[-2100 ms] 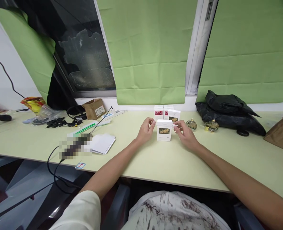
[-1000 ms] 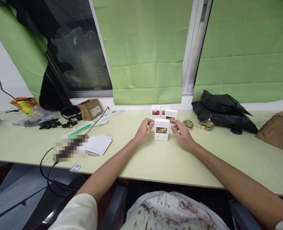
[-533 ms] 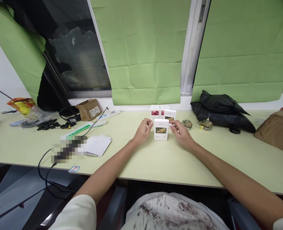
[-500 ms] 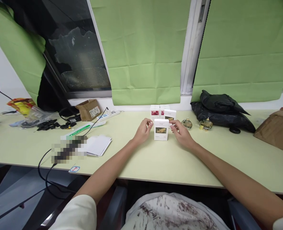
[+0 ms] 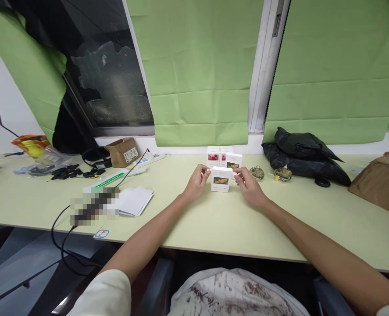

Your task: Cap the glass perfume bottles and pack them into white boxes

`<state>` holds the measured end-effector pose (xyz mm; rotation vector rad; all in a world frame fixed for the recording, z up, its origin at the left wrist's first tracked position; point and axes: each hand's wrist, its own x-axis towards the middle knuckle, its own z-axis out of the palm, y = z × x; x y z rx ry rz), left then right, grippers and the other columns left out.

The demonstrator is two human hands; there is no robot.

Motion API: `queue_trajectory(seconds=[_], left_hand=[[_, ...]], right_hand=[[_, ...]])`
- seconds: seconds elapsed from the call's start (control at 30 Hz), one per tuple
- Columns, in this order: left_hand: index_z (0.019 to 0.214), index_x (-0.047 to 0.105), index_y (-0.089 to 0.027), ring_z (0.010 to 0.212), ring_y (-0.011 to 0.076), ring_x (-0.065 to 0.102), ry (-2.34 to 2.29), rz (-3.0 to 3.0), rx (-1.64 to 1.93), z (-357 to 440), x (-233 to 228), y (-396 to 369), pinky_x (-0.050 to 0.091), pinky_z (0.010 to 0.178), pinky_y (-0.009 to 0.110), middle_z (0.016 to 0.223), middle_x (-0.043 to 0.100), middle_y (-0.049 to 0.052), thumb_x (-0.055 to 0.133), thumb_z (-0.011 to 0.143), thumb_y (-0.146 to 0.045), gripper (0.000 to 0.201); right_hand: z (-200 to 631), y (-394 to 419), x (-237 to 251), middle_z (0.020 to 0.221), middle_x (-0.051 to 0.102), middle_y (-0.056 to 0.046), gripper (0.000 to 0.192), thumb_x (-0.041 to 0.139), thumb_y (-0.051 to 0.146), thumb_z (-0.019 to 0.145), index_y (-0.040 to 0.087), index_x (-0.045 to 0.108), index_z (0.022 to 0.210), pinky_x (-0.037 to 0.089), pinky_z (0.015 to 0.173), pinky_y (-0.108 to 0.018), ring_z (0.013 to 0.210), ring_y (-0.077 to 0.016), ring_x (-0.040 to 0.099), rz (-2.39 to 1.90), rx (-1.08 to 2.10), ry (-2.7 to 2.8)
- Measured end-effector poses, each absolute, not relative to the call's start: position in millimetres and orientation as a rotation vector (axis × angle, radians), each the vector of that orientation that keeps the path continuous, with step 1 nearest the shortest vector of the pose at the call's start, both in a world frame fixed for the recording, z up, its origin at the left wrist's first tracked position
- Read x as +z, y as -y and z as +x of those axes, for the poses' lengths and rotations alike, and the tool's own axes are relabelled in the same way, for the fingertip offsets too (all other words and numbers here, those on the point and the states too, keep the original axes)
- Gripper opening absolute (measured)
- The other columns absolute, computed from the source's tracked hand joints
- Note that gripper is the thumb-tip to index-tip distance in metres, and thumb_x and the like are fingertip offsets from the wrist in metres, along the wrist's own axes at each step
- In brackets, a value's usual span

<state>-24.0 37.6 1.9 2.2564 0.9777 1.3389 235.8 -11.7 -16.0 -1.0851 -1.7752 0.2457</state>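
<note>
A small white box with a yellow-flower picture stands on the table between my hands, its top leaning away from me. My left hand is closed at the box's upper left edge, thumb and fingertips pinching a small white piece there, which looks like a side flap. At the upper right edge, my right hand pinches in the same way, its fingertips partly hidden. Just behind stands a second white box with a similar yellow picture, partly covered. White boxes with pink pictures are at the back.
Two round glass ornaments with gold tops lie right of the boxes. Black plastic bags and a brown package are farther right. To the left are white papers, a small open carton and cables.
The front box has tipped, its top edge lower and farther back than before. Both hands keep their hold at its sides; the view has shifted slightly.
</note>
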Motion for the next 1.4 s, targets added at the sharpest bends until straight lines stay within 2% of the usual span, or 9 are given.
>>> queue_trajectory(seconds=[0.2,0.5,1.03,1.4], left_hand=[[0.115,0.052,-0.023,0.094,0.0191,0.060,-0.971,2.284,1.371,-24.8,2.4,-37.4,0.047,0.080,0.034,0.107,0.063,0.006,0.043,0.109,-0.046,0.025],[0.116,0.052,-0.024,0.086,0.0175,0.056,-0.964,2.356,1.388,-26.0,1.4,-36.4,0.047,0.080,0.034,0.107,0.060,0.005,0.043,0.110,-0.043,0.022],[0.110,0.052,-0.023,0.087,0.0177,0.057,-1.004,2.357,1.395,-26.3,4.7,-34.5,0.047,0.080,0.035,0.111,0.063,0.006,0.044,0.109,-0.044,0.022],[0.108,0.053,-0.023,0.089,0.0191,0.057,-0.984,2.354,1.388,-25.7,6.2,-31.7,0.047,0.081,0.036,0.107,0.063,0.006,0.044,0.109,-0.045,0.023]], right_hand=[[236.5,9.3,-17.4,0.117,0.066,-0.008,0.028,0.041,0.046,0.108,0.026,0.056,0.122,0.053,0.079,-0.039,0.086,-0.0226,0.067,-1.088,0.234,1.784],[235.8,11.9,-15.9,0.114,0.066,-0.008,0.030,0.041,0.043,0.108,0.026,0.055,0.128,0.052,0.078,-0.038,0.085,-0.0224,0.065,-1.121,0.220,1.786],[235.0,16.1,-11.0,0.113,0.067,-0.008,0.027,0.039,0.042,0.109,0.025,0.056,0.120,0.052,0.080,-0.038,0.086,-0.0225,0.066,-1.136,0.180,1.809],[235.2,16.1,-9.5,0.110,0.068,-0.009,0.031,0.037,0.044,0.109,0.025,0.059,0.121,0.053,0.078,-0.038,0.087,-0.0235,0.066,-1.104,0.157,1.818]])
